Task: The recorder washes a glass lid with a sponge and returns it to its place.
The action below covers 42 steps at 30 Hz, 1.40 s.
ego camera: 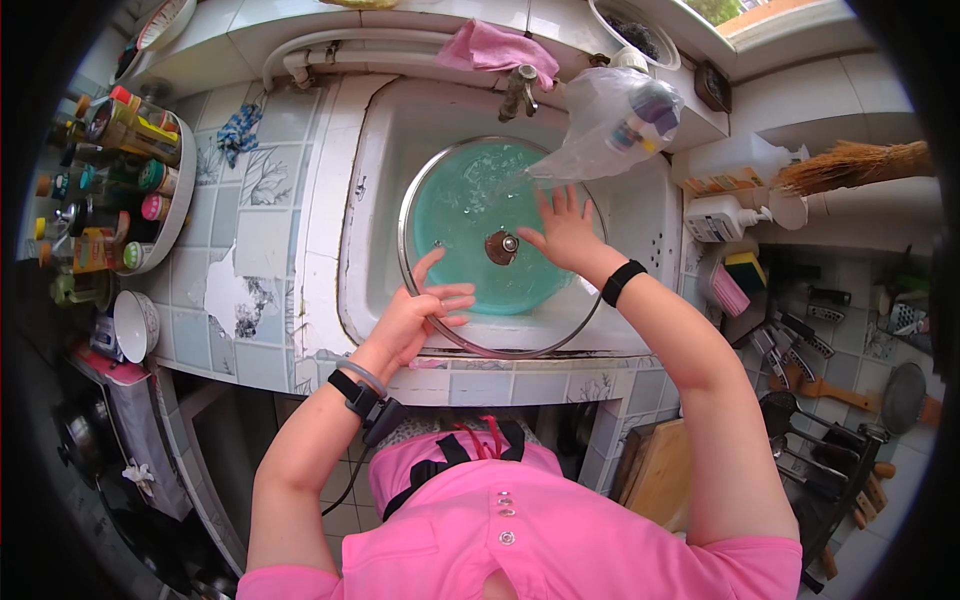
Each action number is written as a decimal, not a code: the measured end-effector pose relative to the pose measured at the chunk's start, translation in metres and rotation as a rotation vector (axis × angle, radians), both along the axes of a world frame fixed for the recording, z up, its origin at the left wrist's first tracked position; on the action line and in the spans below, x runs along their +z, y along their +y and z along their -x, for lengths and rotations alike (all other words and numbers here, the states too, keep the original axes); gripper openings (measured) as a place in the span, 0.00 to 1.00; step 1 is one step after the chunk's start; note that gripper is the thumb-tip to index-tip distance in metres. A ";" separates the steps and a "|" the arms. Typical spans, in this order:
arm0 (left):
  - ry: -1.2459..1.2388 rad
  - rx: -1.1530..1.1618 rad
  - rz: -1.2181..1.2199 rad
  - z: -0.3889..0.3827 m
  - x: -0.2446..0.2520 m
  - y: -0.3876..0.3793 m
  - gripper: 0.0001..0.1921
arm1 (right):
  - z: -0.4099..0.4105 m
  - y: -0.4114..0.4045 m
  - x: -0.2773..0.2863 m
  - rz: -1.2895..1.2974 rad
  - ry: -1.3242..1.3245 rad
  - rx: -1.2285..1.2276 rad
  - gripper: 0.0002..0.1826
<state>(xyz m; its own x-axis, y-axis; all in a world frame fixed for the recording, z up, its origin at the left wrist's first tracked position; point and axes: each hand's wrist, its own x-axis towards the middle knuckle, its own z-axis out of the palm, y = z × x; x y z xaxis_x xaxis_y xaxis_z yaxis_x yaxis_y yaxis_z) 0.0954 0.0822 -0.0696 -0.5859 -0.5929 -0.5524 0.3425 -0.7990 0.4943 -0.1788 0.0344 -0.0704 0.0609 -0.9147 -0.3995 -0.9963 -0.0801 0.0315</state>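
Note:
A round glass pot lid [502,296] with a metal rim and a knob is held over a green plastic basin [442,202] of water in the white sink [375,225]. My left hand [420,311] grips the lid's rim at the lower left. My right hand [564,232] has its fingers spread over the upper right part of the lid, holding nothing; whether it touches the glass is hard to tell. A metal tap [517,94] stands behind the basin. Close to my right fingers hangs a clear plastic bag [585,135] with a bottle inside.
A pink cloth [495,52] lies behind the tap. Left of the sink are a white tray [184,187] of bottles and jars, a blue striped cloth [238,133] and a bowl [136,326]. At right stand a pump bottle [720,219], sponges [746,270] and a straw brush [847,166].

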 end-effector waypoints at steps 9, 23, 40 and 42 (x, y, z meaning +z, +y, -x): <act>0.057 -0.024 -0.020 0.002 -0.011 -0.017 0.43 | -0.002 0.036 0.037 -0.114 -0.521 0.138 0.23; 0.064 -0.003 -0.030 -0.007 -0.009 -0.012 0.43 | 0.014 -0.025 0.175 0.914 -0.234 -0.082 0.18; 0.076 -0.011 -0.047 -0.011 -0.010 -0.012 0.42 | -0.074 0.009 0.006 0.062 -0.334 0.221 0.33; 0.100 -0.018 -0.053 -0.011 -0.010 -0.012 0.42 | -0.065 -0.001 -0.007 0.126 -0.390 0.259 0.34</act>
